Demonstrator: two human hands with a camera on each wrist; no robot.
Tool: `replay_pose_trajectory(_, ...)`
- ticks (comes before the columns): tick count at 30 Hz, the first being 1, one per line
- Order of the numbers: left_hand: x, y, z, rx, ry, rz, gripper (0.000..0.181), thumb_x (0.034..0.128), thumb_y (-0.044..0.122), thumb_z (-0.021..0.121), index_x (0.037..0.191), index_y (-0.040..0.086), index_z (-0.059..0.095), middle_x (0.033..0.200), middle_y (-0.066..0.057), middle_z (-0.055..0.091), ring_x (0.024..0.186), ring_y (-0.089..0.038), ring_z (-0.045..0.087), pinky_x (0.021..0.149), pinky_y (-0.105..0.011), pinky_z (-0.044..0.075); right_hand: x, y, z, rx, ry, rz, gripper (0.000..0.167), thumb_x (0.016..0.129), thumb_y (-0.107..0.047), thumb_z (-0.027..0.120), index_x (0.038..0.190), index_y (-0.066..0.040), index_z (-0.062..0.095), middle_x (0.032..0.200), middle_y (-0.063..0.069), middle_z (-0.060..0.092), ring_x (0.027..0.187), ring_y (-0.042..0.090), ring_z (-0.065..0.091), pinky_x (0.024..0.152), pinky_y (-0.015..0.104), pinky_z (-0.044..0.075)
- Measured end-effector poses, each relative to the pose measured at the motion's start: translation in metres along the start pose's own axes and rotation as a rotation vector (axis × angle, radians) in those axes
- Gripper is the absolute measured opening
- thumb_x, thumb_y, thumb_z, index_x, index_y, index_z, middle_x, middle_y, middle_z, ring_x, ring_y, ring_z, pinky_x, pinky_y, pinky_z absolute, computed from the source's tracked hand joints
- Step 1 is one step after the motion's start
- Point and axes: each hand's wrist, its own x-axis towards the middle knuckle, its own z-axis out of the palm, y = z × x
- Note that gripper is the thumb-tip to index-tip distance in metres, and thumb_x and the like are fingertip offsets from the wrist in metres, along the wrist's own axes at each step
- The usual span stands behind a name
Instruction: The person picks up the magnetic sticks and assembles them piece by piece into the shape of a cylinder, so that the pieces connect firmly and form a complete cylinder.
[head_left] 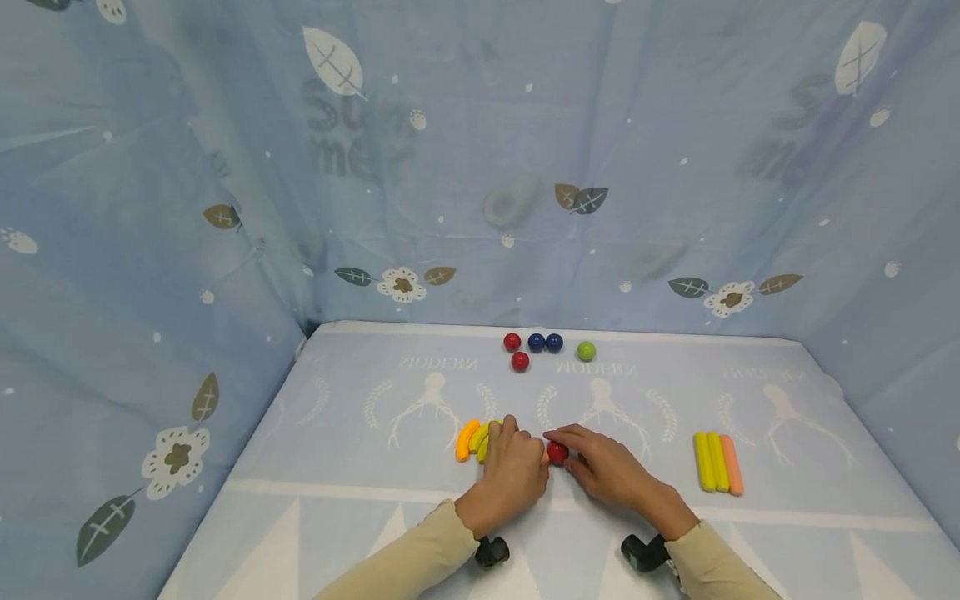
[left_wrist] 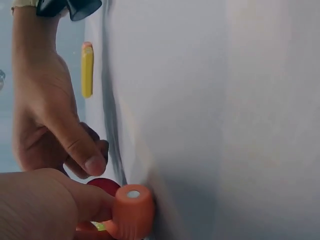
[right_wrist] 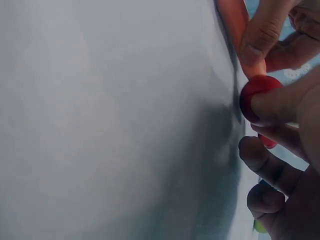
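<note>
The left hand has thumb and fingers pinched on an orange stick; the left wrist view shows a silvery disc in its near end. The right hand grips a red ball between thumb and finger, the ball touching the stick's other end. Both things are about midway between the table's left and right edges. Just left of the left hand lie yellow arcs, with an orange arc beyond them. Toward the right edge, two yellow sticks and a second orange stick lie side by side. Near the back edge are two more red balls, two blue balls and a green ball.
</note>
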Motion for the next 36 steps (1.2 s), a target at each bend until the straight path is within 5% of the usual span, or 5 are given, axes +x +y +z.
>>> replay_pose_trajectory(9,-0.009,0.0,-0.005,-0.031,0.022,-0.021,0.03,0.0778,0.035,0.078,0.06,0.017,0.062,0.055,0.002,0.049,0.071,-0.022,0.041,0.064,-0.037,0.025,0.019,-0.002,-0.009,0.023,0.06,-0.026,0.046,0.084,-0.004,0.067,0.129,-0.012,0.063,0.123,-0.003,0.06,0.066,0.006,0.049,0.059,0.023,0.044)
replay_pose_trajectory(19,-0.022,0.001,-0.005,-0.026,0.086,-0.029,0.034,0.0764,0.032,0.078,0.054,0.017,0.056,0.053,0.002,0.047,0.069,-0.023,0.041,0.063,-0.037,0.025,0.042,-0.01,-0.003,0.002,0.054,-0.026,0.032,0.088,-0.012,0.07,0.12,-0.014,0.069,0.117,-0.003,0.062,0.067,0.007,0.05,0.063,0.023,0.047)
replay_pose_trajectory(27,-0.038,0.004,-0.012,-0.049,0.044,-0.05,0.037,0.0755,0.032,0.078,0.052,0.018,0.054,0.059,0.001,0.053,0.078,-0.024,0.044,0.065,-0.039,0.027,0.053,-0.014,0.002,0.015,-0.006,0.009,0.031,0.089,-0.017,0.072,0.12,-0.016,0.07,0.112,-0.007,0.063,0.069,0.007,0.049,0.065,0.023,0.048)
replay_pose_trajectory(36,-0.045,0.004,-0.012,-0.051,0.034,-0.055,0.033,0.0758,0.034,0.079,0.055,0.018,0.059,0.063,0.001,0.058,0.081,-0.024,0.045,0.067,-0.042,0.028,0.068,-0.027,0.005,-0.026,-0.164,-0.007,0.025,0.084,-0.024,0.079,0.109,-0.022,0.076,0.102,-0.011,0.061,0.084,0.01,0.056,0.075,0.026,0.05)
